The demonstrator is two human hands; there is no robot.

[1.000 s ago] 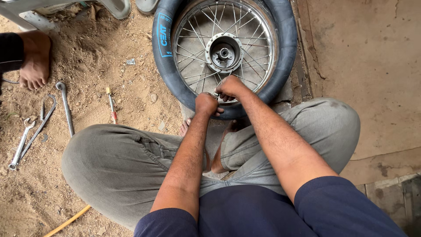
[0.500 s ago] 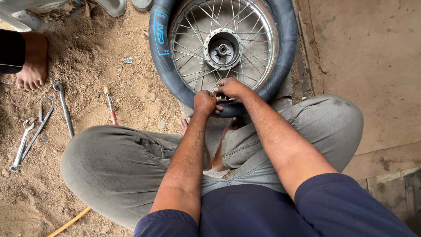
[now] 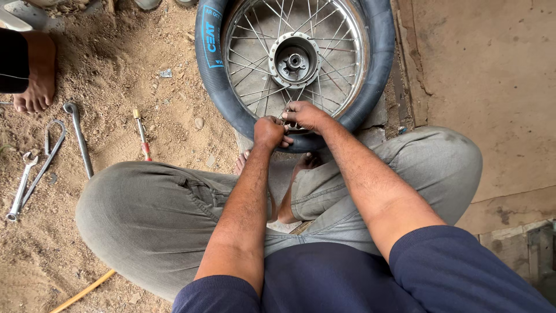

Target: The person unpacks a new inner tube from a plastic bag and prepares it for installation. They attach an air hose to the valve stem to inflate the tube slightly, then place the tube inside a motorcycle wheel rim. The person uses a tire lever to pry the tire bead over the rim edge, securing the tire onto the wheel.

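Little moved since earlier frame: both hands remain at wheel [image 3: 295, 61] rim, upper centre. Left hand [image 3: 270, 131] fisted, fingers closed on something unseen; right hand [image 3: 303, 115] fingers pinching at rim by tyre [image 3: 382, 64]. Risk: spokes [image 3: 255, 55] nipping fingers; wheel shifting on loose sand.

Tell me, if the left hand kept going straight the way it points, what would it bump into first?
Probably the wheel's spokes. The left hand sits at the near edge of the tyre, pointing toward the hub, though depth is hard to judge.
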